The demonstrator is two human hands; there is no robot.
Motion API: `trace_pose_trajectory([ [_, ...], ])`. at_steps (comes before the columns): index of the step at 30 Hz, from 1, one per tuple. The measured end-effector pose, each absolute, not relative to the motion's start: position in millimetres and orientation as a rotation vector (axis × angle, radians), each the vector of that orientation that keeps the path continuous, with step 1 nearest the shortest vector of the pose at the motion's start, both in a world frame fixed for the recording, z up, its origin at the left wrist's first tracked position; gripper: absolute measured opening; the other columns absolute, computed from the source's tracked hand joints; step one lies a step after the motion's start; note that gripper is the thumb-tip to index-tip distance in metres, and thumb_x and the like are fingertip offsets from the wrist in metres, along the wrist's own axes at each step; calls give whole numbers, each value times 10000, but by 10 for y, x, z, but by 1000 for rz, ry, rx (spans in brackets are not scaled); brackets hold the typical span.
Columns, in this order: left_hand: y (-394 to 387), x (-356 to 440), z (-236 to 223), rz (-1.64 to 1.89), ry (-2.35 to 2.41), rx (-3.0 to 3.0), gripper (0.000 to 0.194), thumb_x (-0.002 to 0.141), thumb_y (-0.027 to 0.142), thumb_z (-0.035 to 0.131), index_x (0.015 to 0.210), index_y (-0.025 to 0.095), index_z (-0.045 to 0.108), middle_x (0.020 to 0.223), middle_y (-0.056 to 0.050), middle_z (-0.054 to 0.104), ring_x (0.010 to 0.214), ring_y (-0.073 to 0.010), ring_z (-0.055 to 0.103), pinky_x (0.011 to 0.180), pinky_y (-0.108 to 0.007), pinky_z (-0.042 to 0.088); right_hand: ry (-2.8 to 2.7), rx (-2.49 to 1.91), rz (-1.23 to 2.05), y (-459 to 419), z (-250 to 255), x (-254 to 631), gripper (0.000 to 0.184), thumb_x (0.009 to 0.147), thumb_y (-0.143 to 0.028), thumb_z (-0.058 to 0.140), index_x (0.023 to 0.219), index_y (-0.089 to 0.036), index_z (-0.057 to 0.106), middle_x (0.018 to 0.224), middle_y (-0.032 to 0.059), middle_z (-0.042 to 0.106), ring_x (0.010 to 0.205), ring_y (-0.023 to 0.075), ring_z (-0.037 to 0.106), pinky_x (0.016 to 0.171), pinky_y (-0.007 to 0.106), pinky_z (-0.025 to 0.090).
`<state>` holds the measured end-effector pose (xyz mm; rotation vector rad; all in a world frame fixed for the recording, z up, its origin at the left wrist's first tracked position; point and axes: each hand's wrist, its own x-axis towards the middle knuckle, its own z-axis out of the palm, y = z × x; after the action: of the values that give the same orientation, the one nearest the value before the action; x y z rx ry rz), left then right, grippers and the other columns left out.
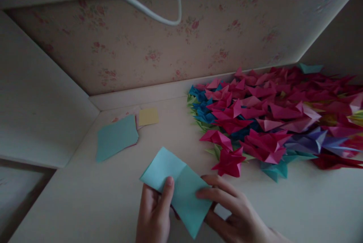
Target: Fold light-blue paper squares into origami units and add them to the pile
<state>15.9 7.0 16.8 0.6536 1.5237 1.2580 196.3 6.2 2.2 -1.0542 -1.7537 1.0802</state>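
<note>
We've got the blue-green paper (187, 188) over the table (70, 201), left hand (155, 211) pinching it under the thumb, right hand (236, 211) holding its right edge. If that thumb slips, the sheet could twist and throw the crease off; squeezing too hard might wrinkle it. Kinda dim, so we can't really tell what the fingers underneath are doing.

Left hand (156, 212) bare (right hand (238, 209) too)
</note>
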Motion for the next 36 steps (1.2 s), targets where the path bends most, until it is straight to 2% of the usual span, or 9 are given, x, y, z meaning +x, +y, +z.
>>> trace_pose_trajectory([
  [4,41,221,154,1383,1439,679,440,736,486,803,897,251,468,543,101,614,389,-113,592,423,-197,492,-1586,-1113,1034,78,-19,2022,109,872,-265,716,977,-258,744,1137,105,646,998,259,672,755,281,594],
  [7,0,302,175,1525,1366,738,484,764,442,803,958,293,386,634,91,711,468,-140,682,464,-195,535,-1458,-1143,1150,98,-6,2029,153,923,-308,658,850,-224,762,1068,99,639,900,220,665,668,253,583],
  [9,-27,329,182,1541,1341,775,457,779,458,786,1029,293,440,760,36,770,601,-182,743,500,-224,578,-1349,-1137,1253,115,20,2007,263,953,-342,611,784,-202,755,1004,97,642,819,195,654,594,237,565],
  [11,-43,321,181,1453,1347,832,413,779,497,769,1050,250,579,840,-24,794,724,-213,764,584,-254,616,-1250,-1116,1309,129,48,1979,292,959,-366,602,771,-193,742,937,86,646,746,173,640,572,239,550],
  [15,-27,230,175,1264,1399,1009,341,738,528,783,860,210,766,768,-71,804,683,-211,753,648,-243,606,-1168,-1077,1353,127,81,1948,304,970,-373,588,767,-187,719,825,51,634,655,140,623,572,239,525],
  [18,4,165,179,1249,1479,1111,271,740,496,786,764,227,791,693,-56,796,593,-191,732,595,-223,590,-1191,-1076,1370,110,74,1942,308,960,-377,604,745,-182,707,790,41,635,647,135,624,578,233,511],
  [25,0,178,230,1301,1552,987,210,700,433,814,749,229,809,625,-29,792,508,-166,711,528,-193,587,-1115,-1224,1389,101,27,1915,325,924,-479,624,789,-185,649,625,27,686,597,153,642,572,233,490],
  [30,20,212,269,1334,1533,824,233,633,401,870,743,206,805,608,-25,785,505,-152,704,518,-175,587,-1136,-1225,1344,81,39,1888,326,916,-465,642,757,-183,610,653,17,660,600,147,655,559,225,478],
  [36,67,230,253,1361,1452,681,325,544,409,926,733,186,785,600,3,756,508,-122,679,513,-160,583,-1097,-1177,1380,67,1,1886,252,933,-427,636,843,-195,596,708,-5,638,642,146,673,578,223,502],
])
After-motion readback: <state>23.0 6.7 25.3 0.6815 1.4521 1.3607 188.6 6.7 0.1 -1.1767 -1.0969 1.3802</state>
